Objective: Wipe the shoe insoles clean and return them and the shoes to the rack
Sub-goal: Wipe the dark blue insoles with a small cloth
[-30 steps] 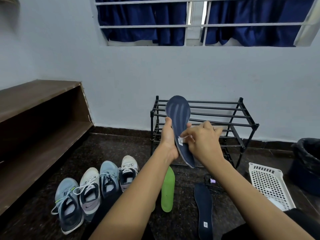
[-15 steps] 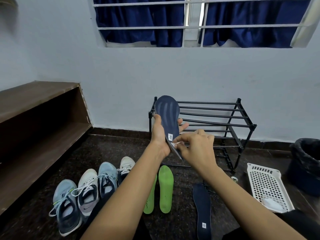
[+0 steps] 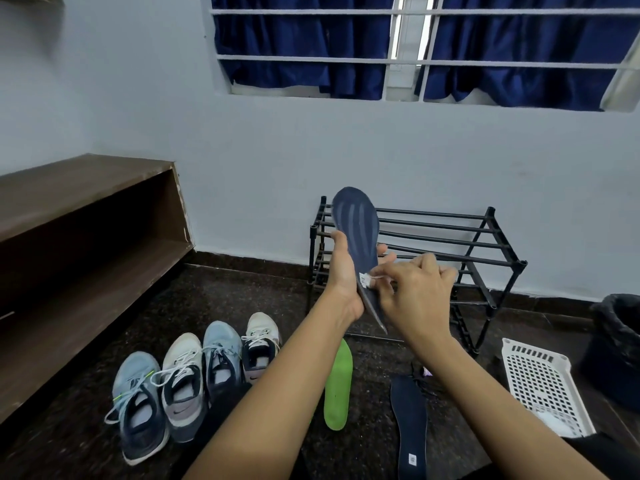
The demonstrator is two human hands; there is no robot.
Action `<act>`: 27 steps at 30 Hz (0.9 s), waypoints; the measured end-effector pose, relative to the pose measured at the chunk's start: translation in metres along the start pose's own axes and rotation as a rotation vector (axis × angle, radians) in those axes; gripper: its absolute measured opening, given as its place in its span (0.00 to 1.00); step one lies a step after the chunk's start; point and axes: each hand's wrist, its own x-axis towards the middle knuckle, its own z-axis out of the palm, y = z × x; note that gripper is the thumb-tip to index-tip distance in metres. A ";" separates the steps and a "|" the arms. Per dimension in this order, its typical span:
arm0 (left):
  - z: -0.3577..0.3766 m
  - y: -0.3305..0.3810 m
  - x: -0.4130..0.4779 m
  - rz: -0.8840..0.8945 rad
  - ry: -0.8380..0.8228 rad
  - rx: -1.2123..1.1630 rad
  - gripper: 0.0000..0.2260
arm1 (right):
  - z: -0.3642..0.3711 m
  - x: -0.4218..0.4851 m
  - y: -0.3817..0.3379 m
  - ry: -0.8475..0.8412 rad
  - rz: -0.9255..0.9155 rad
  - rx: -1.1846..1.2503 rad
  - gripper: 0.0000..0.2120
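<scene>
— Where is the insole?
— The navy insole point(image 3: 356, 223) stands toe-up in front of the rack point(image 3: 450, 233) and covers part of its left bars. The left hand point(image 3: 343, 271) grips it around the middle, thumb on the near edge, fingers behind.
— And the other hand?
— The right hand point(image 3: 415, 296) pinches a white scrap point(image 3: 378, 277) against the insole's lower half, beside its white label. It is too small to tell cloth from tissue.
— What lies around?
— On the dark floor point(image 3: 242, 306) a green insole point(image 3: 338, 386) and a second navy insole point(image 3: 410, 427) lie lengthwise, apart. Four shoes point(image 3: 180, 386) stand in a row to the left, toes toward the wall. A white perforated basket point(image 3: 547, 386) sits right of the rack, with a dark bin point(image 3: 620, 341) just beyond. A wooden bench point(image 3: 86, 209) runs along the left wall.
— Anything blocked?
— The left forearm crosses between the shoes and the green insole. The right forearm covers the floor by the rack's foot.
— Changed from half a second ago?
— Then two green insoles showed side by side. Now only one shows, and the forearm lies over the other's place. The held insole sits further right of the rack's left post. Both grips are the same.
</scene>
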 end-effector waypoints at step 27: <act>-0.020 0.029 -0.005 0.088 -0.154 -0.213 0.33 | -0.005 0.004 -0.023 -0.051 0.021 0.310 0.05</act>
